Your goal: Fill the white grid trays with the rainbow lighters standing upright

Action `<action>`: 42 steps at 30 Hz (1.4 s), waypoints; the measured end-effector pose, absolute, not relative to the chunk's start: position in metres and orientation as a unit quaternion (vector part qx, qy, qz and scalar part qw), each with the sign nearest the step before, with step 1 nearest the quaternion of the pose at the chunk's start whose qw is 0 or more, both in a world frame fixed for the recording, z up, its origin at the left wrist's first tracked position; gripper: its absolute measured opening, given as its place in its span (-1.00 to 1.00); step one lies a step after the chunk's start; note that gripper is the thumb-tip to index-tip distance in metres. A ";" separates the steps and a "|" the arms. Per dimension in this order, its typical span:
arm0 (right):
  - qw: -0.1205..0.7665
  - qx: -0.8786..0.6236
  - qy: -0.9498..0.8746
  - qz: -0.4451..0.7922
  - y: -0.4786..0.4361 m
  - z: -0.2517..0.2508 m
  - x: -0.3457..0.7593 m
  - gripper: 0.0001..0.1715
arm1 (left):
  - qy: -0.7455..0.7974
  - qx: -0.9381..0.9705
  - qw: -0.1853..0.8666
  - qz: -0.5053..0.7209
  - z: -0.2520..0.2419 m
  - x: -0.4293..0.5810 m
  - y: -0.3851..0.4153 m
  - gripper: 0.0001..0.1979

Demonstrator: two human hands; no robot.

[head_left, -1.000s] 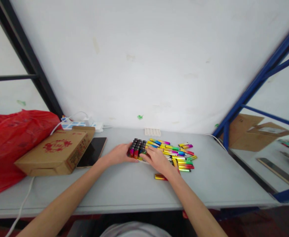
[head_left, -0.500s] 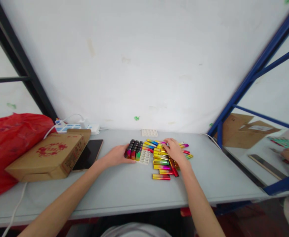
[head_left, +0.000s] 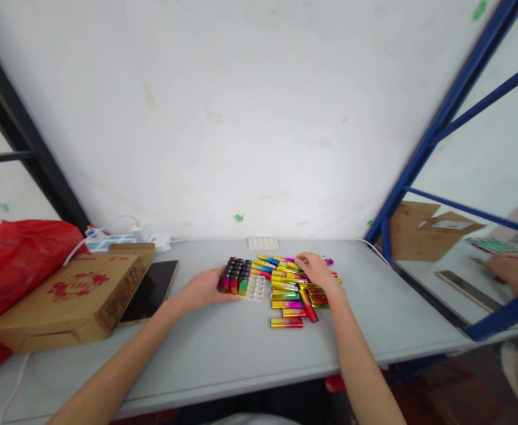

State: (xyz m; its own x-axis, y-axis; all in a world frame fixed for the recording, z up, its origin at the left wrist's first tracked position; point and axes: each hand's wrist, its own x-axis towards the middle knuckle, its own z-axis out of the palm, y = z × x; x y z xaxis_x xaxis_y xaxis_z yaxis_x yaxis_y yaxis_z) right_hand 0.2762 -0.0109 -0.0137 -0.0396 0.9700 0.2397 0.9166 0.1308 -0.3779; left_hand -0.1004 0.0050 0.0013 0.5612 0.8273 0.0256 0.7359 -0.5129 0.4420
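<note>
A white tray with round holes [head_left: 256,288] lies mid-table, its left part filled with upright black-capped colourful lighters [head_left: 235,275]. My left hand [head_left: 205,288] rests against the tray's left side, fingers curled round the standing lighters. A loose pile of shiny multicoloured lighters [head_left: 290,284] lies just right of the tray. My right hand [head_left: 314,270] is on the far part of that pile, fingers bent down onto the lighters; what they pinch is hidden. One lighter [head_left: 286,322] lies alone at the pile's near edge.
A brown cardboard box [head_left: 68,301] and a dark phone [head_left: 149,291] lie at the left, beside a red plastic bag [head_left: 6,260]. A power strip [head_left: 121,239] and a second white tray [head_left: 263,242] sit by the wall. Another person's hand [head_left: 509,268] works beyond the blue rack [head_left: 422,165].
My right hand moved from the tray's near side out to the far part of the loose pile. The left hand stayed on the tray. The view shifted slightly to the right.
</note>
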 end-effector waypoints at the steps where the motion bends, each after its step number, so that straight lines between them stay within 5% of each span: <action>1: 0.221 -0.657 -0.719 0.059 -0.006 -0.012 0.276 -0.62 | 0.455 0.861 0.196 0.117 0.002 -0.100 0.005 -0.24; 9: 0.176 -0.625 -0.753 0.101 0.040 -0.009 0.265 -0.81 | 0.452 0.859 0.205 0.128 -0.001 -0.101 0.006 -0.25; 17: 0.248 -0.657 -0.710 0.050 0.026 -0.016 0.281 -0.71 | 0.455 0.858 0.207 0.114 -0.001 -0.101 0.007 -0.24; 25: 0.526 -0.579 -0.593 0.190 0.019 0.000 0.265 -0.60 | 0.460 0.857 0.199 0.118 -0.003 -0.101 0.009 -0.19; 30: 0.604 -0.454 -0.549 0.358 0.012 0.006 0.233 -0.49 | 0.453 0.860 0.203 0.121 0.000 -0.101 0.006 -0.29; 35: 0.580 -0.368 -0.499 0.528 0.001 0.008 0.208 -0.48 | 0.458 0.855 0.211 0.122 0.005 -0.099 0.002 -0.29; 42: 0.542 -0.368 -0.524 0.545 -0.010 0.008 0.186 -0.46 | 0.453 0.851 0.228 0.139 0.008 -0.098 0.000 -0.21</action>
State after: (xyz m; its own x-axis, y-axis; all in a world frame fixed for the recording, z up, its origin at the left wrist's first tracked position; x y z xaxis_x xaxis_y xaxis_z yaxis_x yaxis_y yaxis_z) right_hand 0.1858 -0.0105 0.0084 -0.1415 0.9757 0.1672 -0.2056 0.1363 -0.9691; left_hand -0.0977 -0.0004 0.0081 0.5508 0.8341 0.0309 0.7072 -0.4861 0.5134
